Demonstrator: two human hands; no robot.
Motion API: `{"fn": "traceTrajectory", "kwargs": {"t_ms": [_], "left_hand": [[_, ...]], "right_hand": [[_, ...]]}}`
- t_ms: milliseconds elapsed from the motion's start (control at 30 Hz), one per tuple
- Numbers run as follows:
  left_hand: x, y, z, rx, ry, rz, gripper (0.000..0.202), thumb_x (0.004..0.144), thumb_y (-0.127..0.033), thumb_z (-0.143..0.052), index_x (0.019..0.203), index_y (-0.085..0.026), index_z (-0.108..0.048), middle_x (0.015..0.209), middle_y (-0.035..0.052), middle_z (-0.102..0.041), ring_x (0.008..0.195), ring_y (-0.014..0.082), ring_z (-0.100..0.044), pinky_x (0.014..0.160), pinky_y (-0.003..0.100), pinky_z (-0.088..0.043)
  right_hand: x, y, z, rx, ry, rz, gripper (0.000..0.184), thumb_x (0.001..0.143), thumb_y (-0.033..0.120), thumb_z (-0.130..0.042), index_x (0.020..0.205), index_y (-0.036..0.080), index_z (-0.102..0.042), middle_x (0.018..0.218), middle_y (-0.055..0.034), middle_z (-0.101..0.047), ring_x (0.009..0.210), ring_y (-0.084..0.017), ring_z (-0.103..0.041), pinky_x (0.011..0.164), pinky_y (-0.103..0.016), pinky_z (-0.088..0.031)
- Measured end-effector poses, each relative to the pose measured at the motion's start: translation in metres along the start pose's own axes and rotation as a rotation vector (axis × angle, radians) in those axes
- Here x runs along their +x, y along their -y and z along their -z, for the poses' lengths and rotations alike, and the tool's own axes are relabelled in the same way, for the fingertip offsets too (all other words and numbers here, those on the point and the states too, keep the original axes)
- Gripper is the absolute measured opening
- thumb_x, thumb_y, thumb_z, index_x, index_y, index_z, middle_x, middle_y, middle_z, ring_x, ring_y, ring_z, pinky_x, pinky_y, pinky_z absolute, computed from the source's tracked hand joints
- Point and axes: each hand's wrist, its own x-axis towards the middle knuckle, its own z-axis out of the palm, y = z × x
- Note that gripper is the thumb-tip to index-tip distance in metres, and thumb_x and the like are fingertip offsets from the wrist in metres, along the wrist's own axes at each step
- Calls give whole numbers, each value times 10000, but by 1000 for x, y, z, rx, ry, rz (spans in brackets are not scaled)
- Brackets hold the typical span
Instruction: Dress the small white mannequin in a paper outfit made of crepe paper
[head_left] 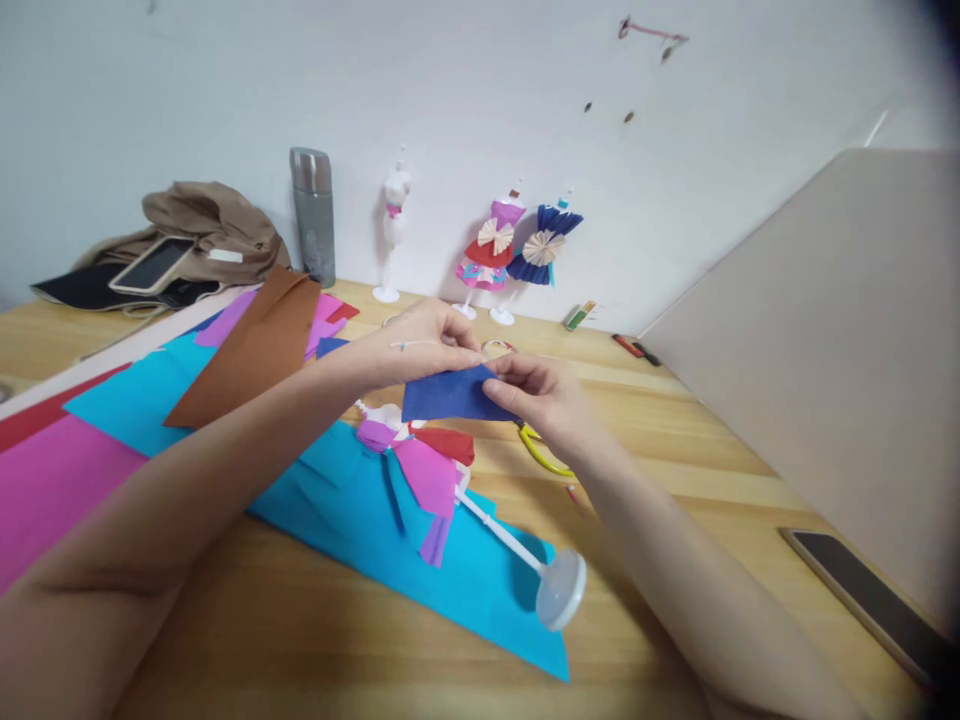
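Both hands pinch a small dark blue paper piece [442,396] above the table's middle. My left hand [420,343] grips its top left edge with curled fingers. My right hand [536,392] pinches its right edge. Just below them a white mannequin doll [420,460] lies on its side on a cyan paper sheet [390,540], dressed in purple, pink and red paper. Its round white base [561,588] points toward the near right.
Pink [52,480], brown [251,345] and more cyan sheets lie at the left. Yellow-handled scissors [544,455] sit under my right wrist. Three mannequins [517,245], a steel flask [313,215] and a bag with a phone [154,265] stand along the wall. Another phone [862,600] lies at right.
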Motion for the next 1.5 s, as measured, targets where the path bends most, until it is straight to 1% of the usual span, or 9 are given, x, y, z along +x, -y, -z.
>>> {"fn": "traceTrajectory", "kwargs": {"t_ms": [200, 467, 633, 833, 933, 1067, 1200, 1333, 1500], "left_hand": [[0, 0, 3, -53, -116, 72, 156, 807, -226, -683, 672, -154, -660, 597, -23, -613, 570, 102, -550, 533, 208, -370], [2, 7, 9, -137, -113, 82, 173, 792, -264, -717, 676, -151, -655, 613, -18, -603, 556, 89, -498, 545, 220, -335], [7, 17, 10, -177, -50, 54, 336, 822, -463, -725, 737, -142, -668, 645, -1, -609, 564, 93, -493, 544, 223, -339], [2, 2, 8, -6, -452, 30, 405, 946, -476, -597, 748, -133, -681, 673, 36, -668, 625, 126, -582, 612, 230, -441], [-8, -18, -4, -130, -128, 220, 420, 978, -466, -571, 765, -124, -691, 675, 67, -696, 599, 161, -632, 573, 259, -478], [-11, -18, -27, -637, 108, 189, 406, 866, -520, -748, 878, -117, -700, 927, 112, -746, 845, 198, -710, 769, 303, -577], [-3, 2, -37, -921, 115, 117, 207, 873, -286, -763, 858, -90, -700, 857, 91, -737, 760, 140, -687, 776, 265, -563], [2, 11, -34, -936, 65, 120, 144, 864, -208, -755, 891, -69, -730, 880, 122, -761, 784, 173, -720, 801, 295, -565], [4, 14, -33, -969, 100, 138, 129, 872, -181, -723, 922, -64, -746, 916, 150, -777, 812, 197, -746, 832, 311, -569]], "right_hand": [[5, 0, 4, 19, -60, 2, 225, 648, 389, -859, 664, 224, -706, 616, 6, -677, 513, -158, -623, 498, -295, -507], [4, 8, 10, 1, -254, 80, 299, 641, 435, -889, 663, 237, -666, 560, 11, -626, 462, -147, -573, 446, -290, -473], [6, 9, 18, -94, -321, 189, 265, 682, 449, -854, 647, 251, -681, 513, 11, -593, 433, -136, -506, 403, -280, -398], [6, 10, 20, -285, -503, 405, 160, 745, 362, -749, 682, 238, -670, 550, 15, -588, 480, -153, -520, 450, -299, -411], [-1, 9, 15, -546, -589, 613, 98, 837, 258, -675, 741, 236, -680, 614, -4, -630, 512, -153, -538, 485, -306, -414], [-8, 3, 8, -948, -495, 887, 119, 925, 224, -615, 846, 233, -703, 619, -7, -622, 525, -147, -547, 532, -303, -416], [-11, 1, 6, -978, -292, 982, 120, 922, 302, -626, 952, 216, -704, 659, -14, -632, 567, -157, -568, 562, -304, -422], [-10, 1, 14, -637, -336, 821, 258, 968, 427, -552, 885, 225, -691, 612, -1, -583, 507, -152, -496, 542, -323, -424], [6, -4, 20, -145, -269, 325, 522, 865, 712, -569, 660, 233, -597, 613, -24, -581, 563, -181, -549, 537, -332, -458]]}}
